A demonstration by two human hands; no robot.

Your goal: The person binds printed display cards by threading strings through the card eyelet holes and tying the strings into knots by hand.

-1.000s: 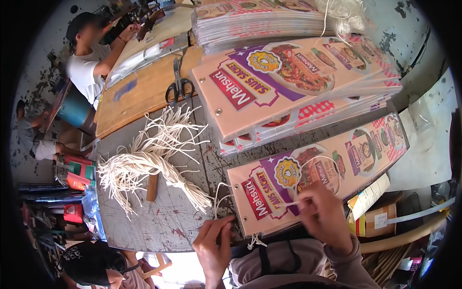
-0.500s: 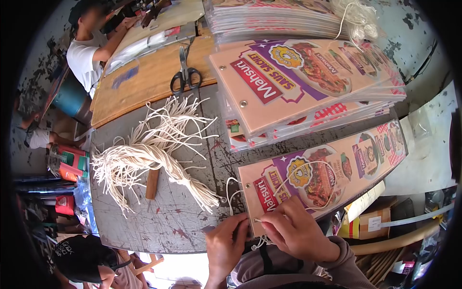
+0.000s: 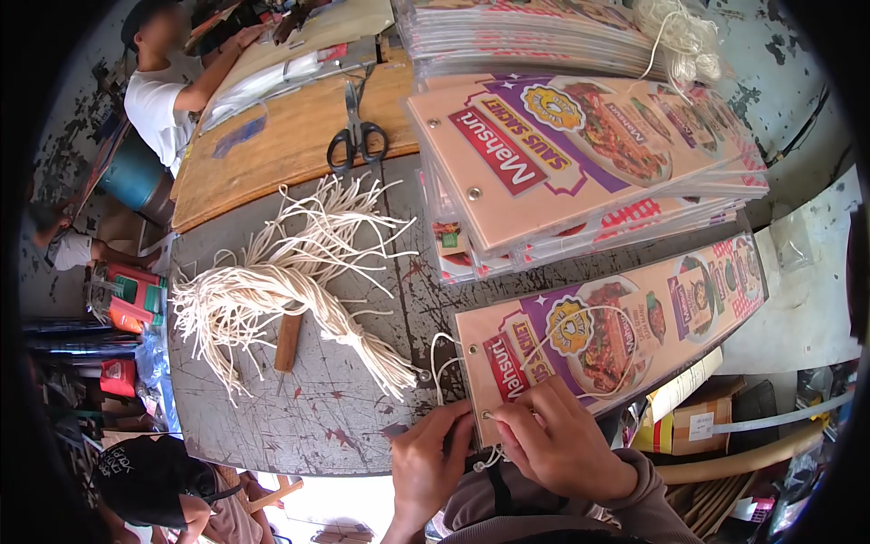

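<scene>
See on grey table [image 3: 240,426] the Mahsuri card [image 3: 605,337], eyelet end [image 3: 473,350] leftward, long axis slightly rising rightward; at lower-left corner, half-curled left hand [image 3: 431,455], pinched right hand [image 3: 564,446] (cannot tell either's hold).

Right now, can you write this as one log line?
left hand: at printed board; right hand: at nearer eyelet; cord: partly across board; cord bundle: on table

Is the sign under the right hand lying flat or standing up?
Lying flat, or nearly so: the sign rests on the table, printed face up, the right hand at one corner.
</scene>
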